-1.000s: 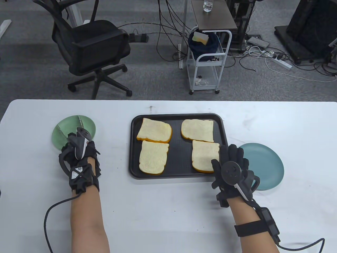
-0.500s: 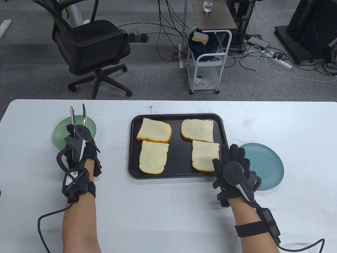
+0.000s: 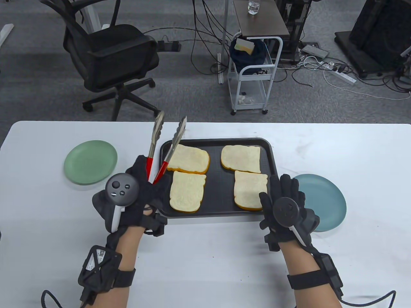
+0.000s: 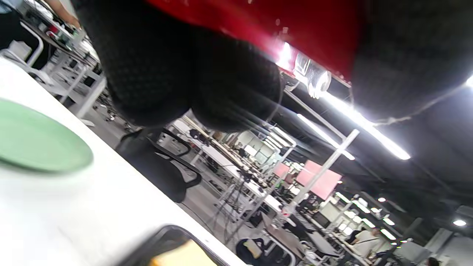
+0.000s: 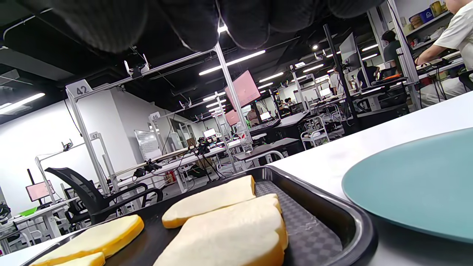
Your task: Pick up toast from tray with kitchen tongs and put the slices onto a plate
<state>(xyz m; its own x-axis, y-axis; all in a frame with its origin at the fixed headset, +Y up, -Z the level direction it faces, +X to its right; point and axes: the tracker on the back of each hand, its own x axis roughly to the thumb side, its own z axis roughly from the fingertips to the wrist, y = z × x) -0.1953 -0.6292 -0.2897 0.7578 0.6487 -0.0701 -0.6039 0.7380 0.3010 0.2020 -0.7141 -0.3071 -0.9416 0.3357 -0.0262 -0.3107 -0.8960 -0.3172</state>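
Several pale toast slices lie on the black tray (image 3: 218, 210); the near-left slice (image 3: 187, 192) and the far-left slice (image 3: 189, 158) are closest to the tongs. My left hand (image 3: 151, 181) grips the red handles of the metal tongs (image 3: 167, 141) at the tray's left edge. The tong arms stand apart and point away from me, their tips above the tray's far-left corner. My right hand (image 3: 280, 187) rests flat on the tray's near-right corner, beside the near-right slice (image 3: 249, 189). In the left wrist view my fingers (image 4: 184, 74) wrap a red handle (image 4: 314, 29).
A green plate (image 3: 90, 162) lies left of the tray, a blue plate (image 3: 327, 199) right of it, partly under my right hand. The right wrist view shows toast (image 5: 229, 229), tray rim (image 5: 332, 214) and blue plate (image 5: 417, 184). An office chair and a cart stand beyond the table.
My left hand has carried the tongs from the green plate rightward to the tray's left edge and turned palm down. The tongs now point over the tray's far-left corner. The right hand stayed put.
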